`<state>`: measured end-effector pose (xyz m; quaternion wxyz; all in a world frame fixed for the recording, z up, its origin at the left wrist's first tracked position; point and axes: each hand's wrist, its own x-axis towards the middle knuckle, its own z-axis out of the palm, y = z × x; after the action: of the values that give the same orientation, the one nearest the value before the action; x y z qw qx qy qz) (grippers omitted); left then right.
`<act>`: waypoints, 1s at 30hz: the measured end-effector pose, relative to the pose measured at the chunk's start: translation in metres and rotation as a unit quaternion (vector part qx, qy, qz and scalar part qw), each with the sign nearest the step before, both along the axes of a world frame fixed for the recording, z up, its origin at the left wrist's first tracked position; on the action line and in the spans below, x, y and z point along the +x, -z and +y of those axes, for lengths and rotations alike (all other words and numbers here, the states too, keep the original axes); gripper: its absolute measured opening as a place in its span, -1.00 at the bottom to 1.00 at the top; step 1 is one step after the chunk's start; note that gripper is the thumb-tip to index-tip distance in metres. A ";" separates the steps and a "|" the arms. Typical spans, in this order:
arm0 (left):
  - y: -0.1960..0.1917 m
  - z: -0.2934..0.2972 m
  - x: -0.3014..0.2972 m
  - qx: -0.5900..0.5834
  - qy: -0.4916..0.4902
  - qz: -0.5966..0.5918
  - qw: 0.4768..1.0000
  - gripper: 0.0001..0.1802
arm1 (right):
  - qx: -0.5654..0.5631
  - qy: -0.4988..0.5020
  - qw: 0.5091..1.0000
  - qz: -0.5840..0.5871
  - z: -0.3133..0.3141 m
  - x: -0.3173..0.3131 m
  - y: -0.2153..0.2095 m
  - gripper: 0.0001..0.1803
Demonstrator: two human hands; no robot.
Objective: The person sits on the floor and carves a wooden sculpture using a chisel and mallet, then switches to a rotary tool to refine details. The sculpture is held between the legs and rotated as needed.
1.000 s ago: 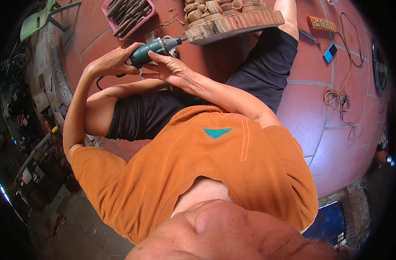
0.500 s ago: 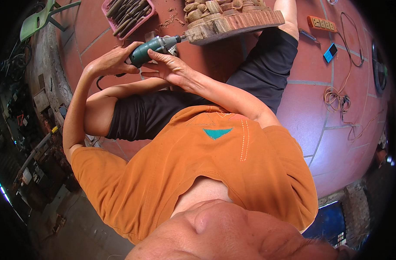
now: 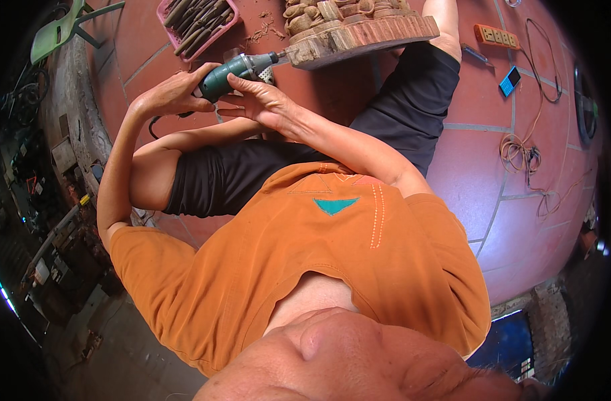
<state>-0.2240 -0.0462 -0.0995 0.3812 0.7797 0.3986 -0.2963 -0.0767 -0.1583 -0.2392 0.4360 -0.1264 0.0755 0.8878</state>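
Observation:
A green die grinder [image 3: 226, 79] lies sideways across both hands, its thin bit pointing right. My left hand [image 3: 178, 92] is closed around the rear of its body. Against the near side, my right hand [image 3: 269, 103] grips with the thumb on the casing, while its other fingers reach under the tool. The bit meets or nearly meets the left edge of a thick carved wood piece [image 3: 365, 41]. Rounded carved shapes cover the top of that wood, and its sawn side faces me.
A pink basket [image 3: 236, 20] of carving tools stands at the far left, near wood shavings [image 3: 265, 30] and a green chair [image 3: 55, 37]. On the right lie an orange power strip [image 3: 497, 37], a blue phone [image 3: 510, 81] and a coiled cord [image 3: 519, 155]. My bent legs surround the work.
The front of the grinder has shifted very slightly away and to the left along the wood's edge. Both hands keep their hold, and the wood stays in place.

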 end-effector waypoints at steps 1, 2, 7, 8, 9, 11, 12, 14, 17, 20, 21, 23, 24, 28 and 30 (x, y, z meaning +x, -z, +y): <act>0.001 0.000 -0.001 0.001 0.001 -0.001 1.000 -0.12 | 0.001 -0.002 1.000 0.000 0.000 0.000 0.000 -0.46; 0.001 0.000 -0.001 0.003 0.003 -0.003 1.000 -0.12 | 0.001 -0.002 1.000 -0.001 0.001 0.000 0.000 -0.46; 0.000 0.000 0.001 0.003 0.000 -0.003 1.000 -0.12 | 0.006 0.000 1.000 -0.003 0.002 -0.001 0.001 -0.47; 0.000 0.000 0.001 0.003 -0.001 -0.002 1.000 -0.13 | 0.003 -0.001 1.000 -0.002 0.002 -0.001 0.002 -0.47; -0.001 0.000 0.001 0.002 -0.002 -0.002 1.000 -0.13 | 0.000 -0.002 1.000 -0.002 0.002 -0.001 0.003 -0.47; -0.002 0.000 0.001 0.001 -0.004 -0.003 1.000 -0.13 | -0.002 -0.001 1.000 0.000 0.002 -0.001 0.003 -0.48; -0.001 0.000 0.000 0.003 -0.003 -0.005 1.000 -0.14 | 0.000 0.002 1.000 0.001 0.002 -0.001 0.002 -0.48; 0.001 0.000 -0.002 0.006 0.001 -0.010 1.000 -0.14 | 0.003 0.006 1.000 0.003 0.002 -0.001 0.002 -0.49; 0.000 0.001 0.000 0.004 0.000 -0.007 1.000 -0.14 | 0.005 0.007 1.000 0.005 0.002 -0.001 0.003 -0.51; 0.000 0.002 -0.001 0.001 -0.002 -0.005 1.000 -0.14 | 0.005 0.007 1.000 0.005 0.003 -0.001 0.004 -0.53; 0.000 0.002 -0.001 0.002 -0.002 -0.007 1.000 -0.14 | 0.004 0.007 1.000 0.003 0.003 -0.002 0.005 -0.54; 0.001 0.002 -0.001 0.005 -0.001 -0.008 1.000 -0.14 | 0.000 0.006 1.000 0.001 0.003 -0.001 0.004 -0.54; 0.000 0.001 0.000 0.004 -0.003 -0.007 1.000 -0.14 | -0.001 0.005 1.000 0.001 0.003 0.000 0.003 -0.55; 0.000 0.002 -0.001 0.001 -0.007 -0.010 1.000 -0.13 | -0.002 -0.002 1.000 0.002 0.004 -0.001 0.005 -0.55; 0.001 0.002 -0.001 0.003 -0.005 -0.013 1.000 -0.13 | -0.002 -0.002 1.000 0.000 0.005 -0.001 0.004 -0.55</act>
<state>-0.2254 -0.0445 -0.1005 0.3857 0.7823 0.3986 -0.2835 -0.0772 -0.1537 -0.2434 0.4340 -0.1273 0.0771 0.8886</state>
